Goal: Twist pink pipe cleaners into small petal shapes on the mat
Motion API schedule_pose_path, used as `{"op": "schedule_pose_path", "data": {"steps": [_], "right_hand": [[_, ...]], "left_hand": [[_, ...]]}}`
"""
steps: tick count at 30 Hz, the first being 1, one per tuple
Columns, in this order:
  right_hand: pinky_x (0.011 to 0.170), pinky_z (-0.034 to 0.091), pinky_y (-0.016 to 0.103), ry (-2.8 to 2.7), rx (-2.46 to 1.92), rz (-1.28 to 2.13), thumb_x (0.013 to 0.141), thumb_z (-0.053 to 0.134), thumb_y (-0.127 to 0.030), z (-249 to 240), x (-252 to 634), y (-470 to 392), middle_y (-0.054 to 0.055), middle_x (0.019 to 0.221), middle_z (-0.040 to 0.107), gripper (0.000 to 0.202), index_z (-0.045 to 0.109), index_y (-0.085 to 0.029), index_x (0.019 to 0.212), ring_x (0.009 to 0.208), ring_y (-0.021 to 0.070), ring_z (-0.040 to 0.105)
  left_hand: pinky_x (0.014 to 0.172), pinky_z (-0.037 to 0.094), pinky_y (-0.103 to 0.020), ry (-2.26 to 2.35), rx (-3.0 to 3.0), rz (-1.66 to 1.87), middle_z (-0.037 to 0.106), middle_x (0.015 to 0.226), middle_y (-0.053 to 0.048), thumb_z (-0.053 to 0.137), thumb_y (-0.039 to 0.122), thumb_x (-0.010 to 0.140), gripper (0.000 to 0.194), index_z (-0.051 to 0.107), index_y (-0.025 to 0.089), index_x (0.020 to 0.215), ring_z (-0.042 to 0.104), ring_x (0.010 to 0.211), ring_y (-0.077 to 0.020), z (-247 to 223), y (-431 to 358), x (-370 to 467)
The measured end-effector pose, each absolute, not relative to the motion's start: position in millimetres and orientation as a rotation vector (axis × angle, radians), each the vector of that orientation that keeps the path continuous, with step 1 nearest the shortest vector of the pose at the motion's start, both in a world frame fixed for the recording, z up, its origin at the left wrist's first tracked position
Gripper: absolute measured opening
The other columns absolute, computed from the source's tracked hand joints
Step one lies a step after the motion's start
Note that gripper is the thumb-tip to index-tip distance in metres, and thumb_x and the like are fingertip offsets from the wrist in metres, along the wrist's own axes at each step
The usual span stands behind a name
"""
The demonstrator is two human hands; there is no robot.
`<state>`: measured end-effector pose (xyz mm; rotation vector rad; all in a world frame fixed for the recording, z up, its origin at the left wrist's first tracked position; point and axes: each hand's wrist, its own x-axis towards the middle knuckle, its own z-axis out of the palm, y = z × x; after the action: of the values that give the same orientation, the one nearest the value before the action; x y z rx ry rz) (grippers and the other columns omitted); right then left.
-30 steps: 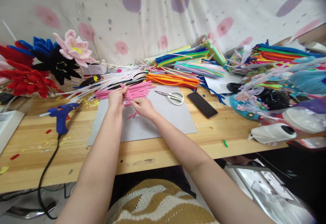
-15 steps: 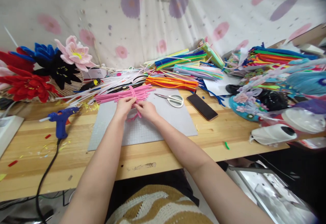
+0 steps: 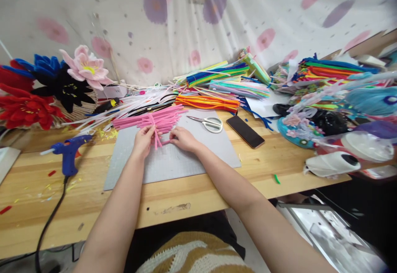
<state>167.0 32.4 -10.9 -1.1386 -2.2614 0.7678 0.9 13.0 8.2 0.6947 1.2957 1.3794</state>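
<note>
Pink pipe cleaners [image 3: 156, 137] are pinched in my left hand [image 3: 144, 140], which is closed around them above the grey cutting mat [image 3: 186, 165]. My right hand [image 3: 182, 139] is closed too, its fingertips on a pink pipe cleaner end that reaches across from the left hand. Just behind both hands lies a pile of loose pink pipe cleaners [image 3: 130, 121], partly on the mat. Scissors [image 3: 209, 123] with white handles rest on the mat, to the right and beyond my right hand.
A black phone [image 3: 245, 131] lies right of the mat. On the left stand a blue glue gun [image 3: 70, 153] with a cord and fuzzy flowers [image 3: 88, 67]. Orange pipe cleaners [image 3: 207, 103] and other bundles line the back. A white spool [image 3: 331, 162] sits at right.
My hands have moved apart, the left one shifting left with the pink pipe cleaners and the right one drawing a pipe cleaner end to the right. The view has shifted slightly.
</note>
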Motion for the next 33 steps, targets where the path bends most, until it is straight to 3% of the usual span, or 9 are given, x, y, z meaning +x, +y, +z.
{"op": "schedule_pose_path", "data": {"steps": [4,9,14,22,29,33], "right_hand": [[0.068,0.038,0.025,-1.827,-1.017,1.231,0.07,0.057,-0.015,-14,179,37,-0.002,0.07,0.053,0.005,0.052,-0.016,0.073,0.067,0.0103,0.049],[0.06,0.039,0.022,-1.306,-0.903,1.515,0.064,0.059,-0.025,-10,180,34,-0.002,0.073,0.059,0.017,0.047,-0.018,0.074,0.069,0.0104,0.057],[0.054,0.039,0.019,-1.141,-0.948,1.513,0.064,0.06,-0.031,-7,172,30,-0.005,0.065,0.056,0.024,0.045,-0.02,0.078,0.062,0.009,0.057],[0.048,0.04,0.019,-1.188,-0.984,1.489,0.067,0.056,-0.026,-10,172,37,-0.009,0.054,0.052,0.018,0.046,-0.02,0.081,0.045,0.0057,0.047],[0.067,0.051,0.027,-1.108,-0.844,1.534,0.067,0.058,-0.028,-8,176,35,-0.003,0.065,0.059,0.016,0.05,-0.018,0.075,0.063,0.0094,0.059],[0.062,0.05,0.024,-1.09,-0.929,1.423,0.064,0.064,-0.032,-13,178,41,-0.004,0.063,0.055,0.023,0.048,-0.018,0.073,0.06,0.0085,0.056]], "left_hand": [[0.054,0.05,-0.022,1.225,0.704,1.404,0.062,0.062,0.002,0.073,0.027,0.063,0.024,0.056,0.015,0.074,0.062,0.054,-0.0114,5,10,-3],[0.057,0.051,-0.024,1.187,0.812,1.306,0.063,0.065,0.001,0.079,0.027,0.052,0.033,0.058,0.015,0.074,0.062,0.057,-0.012,4,3,9],[0.057,0.053,-0.027,1.192,0.895,1.243,0.062,0.065,0.001,0.078,0.027,0.055,0.031,0.06,0.014,0.075,0.061,0.058,-0.0126,5,-1,18],[0.051,0.052,-0.024,1.218,0.849,1.234,0.06,0.064,0.001,0.076,0.022,0.059,0.027,0.059,0.013,0.077,0.058,0.053,-0.0099,2,2,21],[0.044,0.05,-0.022,1.193,0.914,1.269,0.059,0.067,0.002,0.077,0.028,0.056,0.032,0.055,0.015,0.075,0.054,0.049,-0.0081,3,3,22],[0.044,0.05,-0.023,1.15,0.963,1.291,0.058,0.069,0.004,0.076,0.027,0.057,0.038,0.052,0.017,0.085,0.055,0.048,-0.0084,0,3,22]]}}
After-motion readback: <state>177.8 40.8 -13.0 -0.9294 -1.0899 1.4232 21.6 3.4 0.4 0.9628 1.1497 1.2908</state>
